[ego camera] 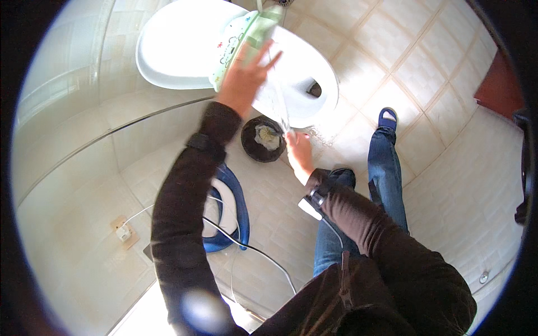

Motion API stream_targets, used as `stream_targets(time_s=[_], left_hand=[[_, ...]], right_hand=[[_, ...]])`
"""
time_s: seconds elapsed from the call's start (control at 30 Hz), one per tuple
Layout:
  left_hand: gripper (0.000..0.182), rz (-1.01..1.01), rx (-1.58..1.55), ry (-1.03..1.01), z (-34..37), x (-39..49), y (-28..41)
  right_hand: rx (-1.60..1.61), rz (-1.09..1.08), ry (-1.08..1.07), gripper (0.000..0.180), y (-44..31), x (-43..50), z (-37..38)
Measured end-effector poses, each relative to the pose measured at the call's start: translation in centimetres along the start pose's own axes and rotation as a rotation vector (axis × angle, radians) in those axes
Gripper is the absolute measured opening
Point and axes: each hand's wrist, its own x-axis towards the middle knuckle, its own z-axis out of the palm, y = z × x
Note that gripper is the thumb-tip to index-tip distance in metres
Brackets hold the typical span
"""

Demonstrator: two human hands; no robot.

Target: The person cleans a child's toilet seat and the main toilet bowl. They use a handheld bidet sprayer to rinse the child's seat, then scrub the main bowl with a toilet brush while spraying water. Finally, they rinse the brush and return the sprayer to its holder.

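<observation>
A light green toilet seat or lid [230,54] with a cartoon print stands tilted across the white toilet [309,54]. My left hand [246,80] is on it near its lower edge, two fingers spread over the green side. Its thumb is hidden and the hand is blurred. My right hand [299,151] is closed around a small nozzle or hose end, mostly hidden by the fingers, beside the toilet's front rim. A clear streak of water [280,103] runs between this hand and the seat.
A dark waste bin [248,145] with crumpled paper stands between my arms. A blue and beige ring-shaped thing [240,197] lies partly behind my left sleeve. Cables cross near it from a wall plug [123,233]. Wet splashes [325,136] mark the tiled floor by the bowl.
</observation>
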Motion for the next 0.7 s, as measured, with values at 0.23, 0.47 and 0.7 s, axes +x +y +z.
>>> stream_targets(time_s=[0.23,0.47,0.7], left_hand=[[0.073,-0.388,0.200,-0.239,3.6,-5.9,-13.0],[0.051,-0.588,0.235,-0.539,8.2,-4.9,-15.7],[0.055,-0.939,-0.179,-0.541,9.9,-4.3,-12.8]], right_hand=[[-0.140,-0.093,-0.223,0.039,-13.9,3.8,-7.6],[-0.476,-0.508,-0.277,0.039,-23.5,8.2,-10.3],[-0.222,-0.474,-0.441,0.036,-30.4,8.8,-9.3]])
